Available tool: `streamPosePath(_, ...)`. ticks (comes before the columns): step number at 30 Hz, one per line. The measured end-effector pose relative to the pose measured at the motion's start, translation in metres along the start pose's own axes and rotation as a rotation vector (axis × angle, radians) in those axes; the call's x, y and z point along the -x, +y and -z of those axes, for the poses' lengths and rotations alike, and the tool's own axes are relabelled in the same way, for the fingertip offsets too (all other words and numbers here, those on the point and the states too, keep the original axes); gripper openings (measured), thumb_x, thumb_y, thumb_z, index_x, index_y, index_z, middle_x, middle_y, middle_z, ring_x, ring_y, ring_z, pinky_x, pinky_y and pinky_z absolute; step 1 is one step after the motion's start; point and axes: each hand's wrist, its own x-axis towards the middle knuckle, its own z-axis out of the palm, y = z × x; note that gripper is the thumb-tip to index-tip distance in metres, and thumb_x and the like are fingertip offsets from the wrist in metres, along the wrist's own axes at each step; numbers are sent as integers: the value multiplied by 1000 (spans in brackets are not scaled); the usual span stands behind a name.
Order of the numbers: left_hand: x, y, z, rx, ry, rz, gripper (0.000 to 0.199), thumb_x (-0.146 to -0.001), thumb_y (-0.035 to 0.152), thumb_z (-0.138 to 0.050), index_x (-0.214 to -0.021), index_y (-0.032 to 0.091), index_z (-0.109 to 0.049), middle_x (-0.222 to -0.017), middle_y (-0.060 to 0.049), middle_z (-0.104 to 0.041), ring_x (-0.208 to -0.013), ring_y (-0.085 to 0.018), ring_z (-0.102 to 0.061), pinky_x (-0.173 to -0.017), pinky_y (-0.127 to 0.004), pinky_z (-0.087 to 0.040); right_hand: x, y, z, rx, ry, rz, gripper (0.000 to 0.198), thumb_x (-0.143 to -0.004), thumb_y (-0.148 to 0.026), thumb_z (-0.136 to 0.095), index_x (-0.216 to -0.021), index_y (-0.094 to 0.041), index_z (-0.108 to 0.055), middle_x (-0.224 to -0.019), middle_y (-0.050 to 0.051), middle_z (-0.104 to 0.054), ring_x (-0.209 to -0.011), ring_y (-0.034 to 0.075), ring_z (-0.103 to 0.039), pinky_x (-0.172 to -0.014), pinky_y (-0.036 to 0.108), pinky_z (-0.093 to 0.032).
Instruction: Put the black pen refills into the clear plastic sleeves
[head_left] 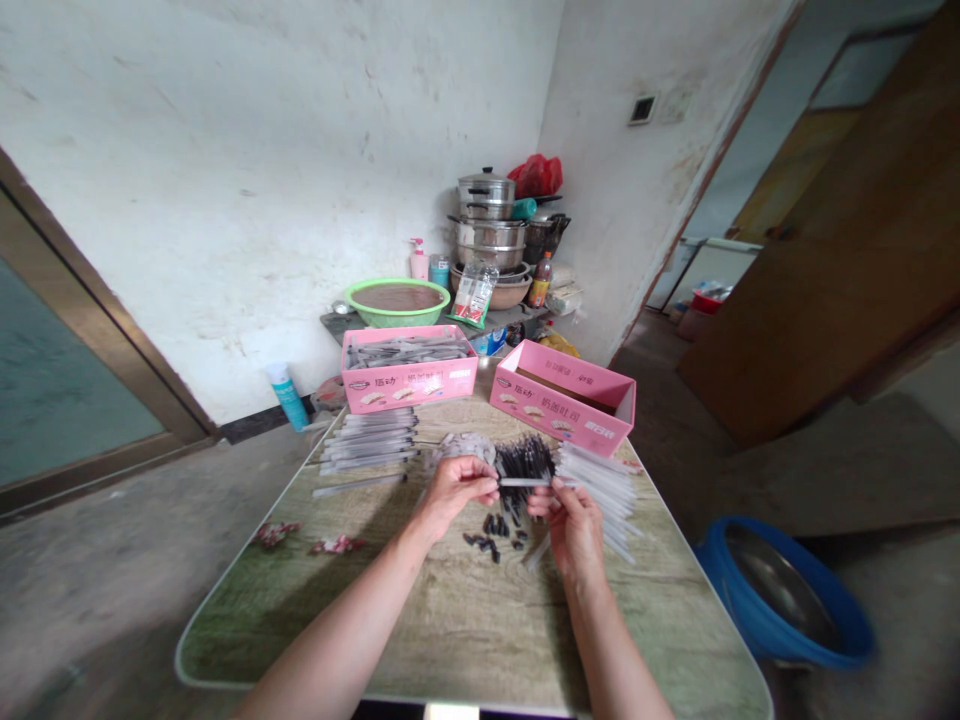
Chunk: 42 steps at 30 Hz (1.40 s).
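A thin whitish plastic tube (523, 482) is stretched level between my two hands over the table. My left hand (454, 490) pinches its left end, and my right hand (573, 518) grips the other end with thumb and fingers. Just behind lies a heap of thin black pieces (525, 456), with several short black caps (495, 525) scattered nearer me. Beyond my left hand is a pile of small pale pieces (465, 447), their kind unclear. Loose whitish tubes (600, 485) fan out beside my right hand. At the left, tubes with dark ends (369, 440) lie in a row.
Along the table's (465, 620) far edge stand a pink box (409, 385) full of tubes and a second pink box (562, 405). Behind them are a green basin (397, 312) and stacked pots (491, 240). A blue tub (787, 600) stands right of the table.
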Motion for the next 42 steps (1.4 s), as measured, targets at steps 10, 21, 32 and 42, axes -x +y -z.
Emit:
streamPosePath(10, 0, -1, 1, -12, 6, -13, 34, -65, 35, -84, -81, 10, -69, -69, -6, -69, -62, -15, -66, -61, -26, -54, -1, 3, 1, 23, -1, 17, 29, -65, -32, -86, -77, -15, -65, -66, 5, -73, -50, 18, -69, -47, 27, -58)
streamPosePath(21, 0, 0, 0, -24, 15, -12, 34, -64, 35, -84, -81, 10, -69, -69, -6, -69, -62, -15, -65, -61, -26, -54, -1, 3, 1, 39, -6, 22, 30, -66, -33, -85, -78, -15, -65, -66, 5, -73, -50, 18, -69, -48, 27, -58)
streamPosePath(32, -1, -1, 0, -32, 4, -12, 35, -65, 36, -84, -81, 9, -68, -68, -5, -69, -61, -14, -65, -60, -24, -54, -1, 3, 2, 38, -10, 14, 31, -65, -35, -86, -77, -15, -65, -65, 5, -73, -50, 18, -69, -48, 26, -58)
streamPosePath(42, -1, 0, -2, -31, 14, 1, 36, -68, 42, -81, -83, 12, -68, -70, -5, -69, -61, -15, -66, -60, -26, -54, -2, 4, 3, 48, -12, 7, 30, -65, -35, -86, -77, -16, -65, -66, 6, -74, -50, 17, -68, -48, 26, -58)
